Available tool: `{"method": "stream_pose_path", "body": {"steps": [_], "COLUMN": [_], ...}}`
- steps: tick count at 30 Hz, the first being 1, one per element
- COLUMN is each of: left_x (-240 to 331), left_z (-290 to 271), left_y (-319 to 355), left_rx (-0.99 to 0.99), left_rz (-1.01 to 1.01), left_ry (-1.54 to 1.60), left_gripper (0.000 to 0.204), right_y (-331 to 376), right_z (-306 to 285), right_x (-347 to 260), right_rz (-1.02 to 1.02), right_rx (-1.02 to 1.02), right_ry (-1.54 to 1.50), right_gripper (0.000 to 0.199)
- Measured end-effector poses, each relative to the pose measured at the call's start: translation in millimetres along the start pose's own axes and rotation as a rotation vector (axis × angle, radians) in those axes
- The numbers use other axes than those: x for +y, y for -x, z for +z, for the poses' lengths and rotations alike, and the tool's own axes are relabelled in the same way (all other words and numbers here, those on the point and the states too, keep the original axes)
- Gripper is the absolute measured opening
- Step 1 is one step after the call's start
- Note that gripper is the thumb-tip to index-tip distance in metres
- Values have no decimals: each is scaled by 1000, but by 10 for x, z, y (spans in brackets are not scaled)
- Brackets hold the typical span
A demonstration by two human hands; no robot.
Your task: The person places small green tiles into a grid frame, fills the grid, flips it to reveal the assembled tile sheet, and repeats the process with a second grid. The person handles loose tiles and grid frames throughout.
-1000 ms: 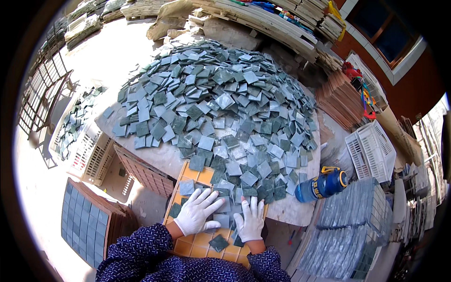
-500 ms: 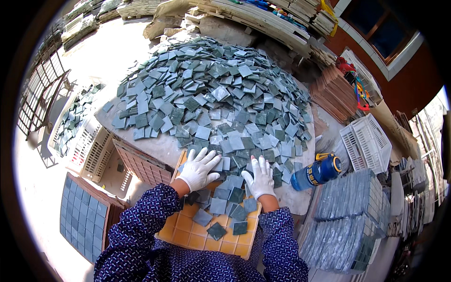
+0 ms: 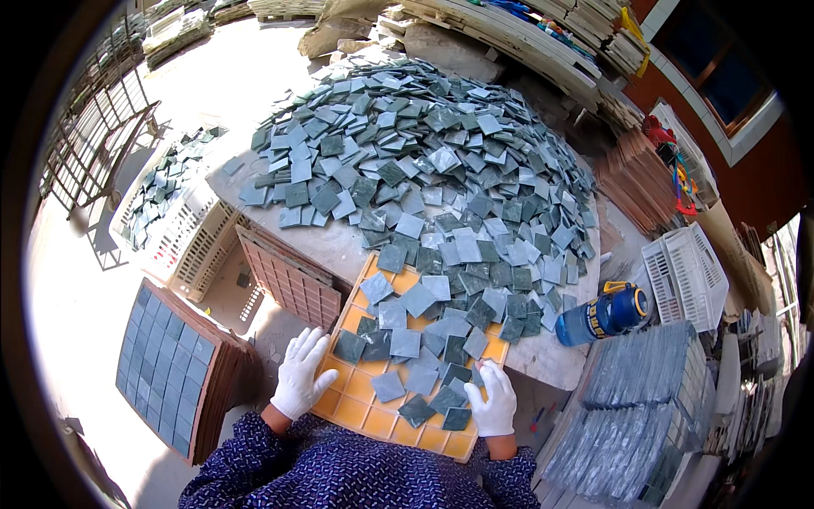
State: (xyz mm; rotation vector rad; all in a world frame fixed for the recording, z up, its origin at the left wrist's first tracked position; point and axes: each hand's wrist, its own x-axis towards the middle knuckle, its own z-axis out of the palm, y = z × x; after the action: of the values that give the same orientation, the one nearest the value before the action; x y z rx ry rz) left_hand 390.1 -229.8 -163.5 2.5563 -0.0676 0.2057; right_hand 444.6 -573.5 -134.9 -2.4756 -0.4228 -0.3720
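My left hand (image 3: 300, 376): fingers forward, thumb apart, empty; tray (image 3: 381, 421) at right. My right hand (image 3: 493, 400): thumb apart, empty; tiles (image 3: 446, 399) at left.

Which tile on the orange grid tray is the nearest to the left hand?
The dark green tile farthest left on the orange grid tray; all others there lie farther right, away from the left hand.

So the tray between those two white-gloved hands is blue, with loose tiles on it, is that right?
Not quite: the tray is orange-yellow, not blue, as the head view shows. The left hand and right hand are indeed white-gloved, and loose tiles do lie on the tray.
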Motion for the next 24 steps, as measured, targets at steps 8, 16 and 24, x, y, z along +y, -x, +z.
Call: {"method": "stream_pose_path", "body": {"steps": [8, 16, 24], "left_x": [142, 141, -24], "left_z": [-88, 87, 92], "left_y": [-270, -475, -328], "left_rx": [66, -37, 17], "left_rz": [99, 240, 183], "left_ry": [62, 9, 150], "left_gripper": [65, 74, 72], "right_y": [-593, -777, -662], "right_z": [366, 676, 697], "right_x": [-651, -933, -908], "right_rz": [-269, -361, -220], "right_rx": [-303, -452, -402], "right_ry": [9, 304, -22], "right_gripper": [54, 72, 57]}}
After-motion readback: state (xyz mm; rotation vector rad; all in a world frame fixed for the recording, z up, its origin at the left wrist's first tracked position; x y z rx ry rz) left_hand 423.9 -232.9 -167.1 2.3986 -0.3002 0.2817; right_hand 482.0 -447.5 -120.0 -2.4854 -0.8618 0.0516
